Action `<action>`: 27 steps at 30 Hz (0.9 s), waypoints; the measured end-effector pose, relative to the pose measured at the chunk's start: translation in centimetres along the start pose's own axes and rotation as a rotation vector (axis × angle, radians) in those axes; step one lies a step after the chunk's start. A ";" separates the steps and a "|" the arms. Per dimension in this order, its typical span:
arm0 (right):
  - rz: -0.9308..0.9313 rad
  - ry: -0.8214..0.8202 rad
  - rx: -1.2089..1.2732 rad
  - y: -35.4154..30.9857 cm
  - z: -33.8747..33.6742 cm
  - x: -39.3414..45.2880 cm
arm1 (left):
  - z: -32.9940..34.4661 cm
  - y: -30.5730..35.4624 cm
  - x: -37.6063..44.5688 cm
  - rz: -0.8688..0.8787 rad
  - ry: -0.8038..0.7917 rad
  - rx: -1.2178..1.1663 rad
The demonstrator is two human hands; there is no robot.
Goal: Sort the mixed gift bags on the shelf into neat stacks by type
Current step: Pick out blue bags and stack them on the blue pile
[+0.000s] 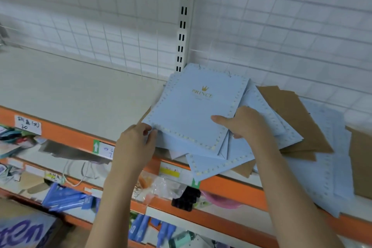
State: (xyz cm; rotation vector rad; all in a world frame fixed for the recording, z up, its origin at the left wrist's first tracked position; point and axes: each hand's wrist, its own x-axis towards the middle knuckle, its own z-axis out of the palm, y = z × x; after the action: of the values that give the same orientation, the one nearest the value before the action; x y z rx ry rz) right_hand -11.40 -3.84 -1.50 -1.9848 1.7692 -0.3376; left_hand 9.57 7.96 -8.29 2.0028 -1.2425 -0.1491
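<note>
top blue gift bag (193, 110), flat, crown and "prince" print facing up, lying on the pile of blue bags (231, 159) at the front of the shelf (84, 90). held at both near corners. left hand (134, 143) at near-left corner, fingertips curled narrow around the corner edge, thumb on top; looks like a pinch on that bag, though whether only the top bag is caught cannot be told. right hand (245, 125) at near-right edge, thumb (219, 119) laid flat across the top face, remaining fingers tucked under and out of sight; closed on the bag, possibly on the one beneath too.

long axis of bag running away from the fingers, toward the slotted upright (182, 26) and wire grid back panel (281, 26), tilted a little leftward at the near end. cord handles at the far end, just beside the grid. both hands equally near; neither needs to reach.

brown paper bags (293, 119) just beyond right-hand knuckles, fanned outward, partly under blue ones. more blue bags further right, overhanging the orange shelf edge (231, 191).

open shelf surface lying to the left of left-hand fingers and away from them. judged step: squaring or lifting the top blue bag. likely need: slide leftward, long axis kept toward the back. risk: lower bags dragging along, near ones already hanging past the edge.
</note>
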 end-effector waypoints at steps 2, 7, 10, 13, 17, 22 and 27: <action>0.018 -0.016 0.188 0.5 -0.5 -0.6 | 0.0 -0.2 0.3 0.001 -0.005 -0.001; -0.009 0.203 0.288 3.2 -2.4 -2.7 | -0.2 0.0 1.1 -0.023 -0.014 0.003; 0.064 0.299 0.429 5.6 -3.1 -3.7 | 0.2 0.8 1.9 -0.033 -0.038 0.018; 0.132 0.356 0.518 7.6 -3.2 -4.9 | 1.1 2.6 3.3 -0.032 -0.083 0.026; 0.197 0.318 0.590 8.9 -2.7 -5.5 | 2.3 4.9 5.3 -0.191 -0.286 0.177; 0.199 0.321 0.604 9.0 -2.6 -5.4 | 1.7 5.3 6.6 -0.394 -0.432 0.068; 0.208 0.328 0.640 8.9 -2.3 -5.6 | 1.2 5.2 5.6 -0.212 -0.408 -0.320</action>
State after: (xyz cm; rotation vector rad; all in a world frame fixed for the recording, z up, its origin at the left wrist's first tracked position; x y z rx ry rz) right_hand -21.05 0.59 -3.16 -1.3351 1.7362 -1.0557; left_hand 8.22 1.53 -4.14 1.8676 -1.1537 -0.8418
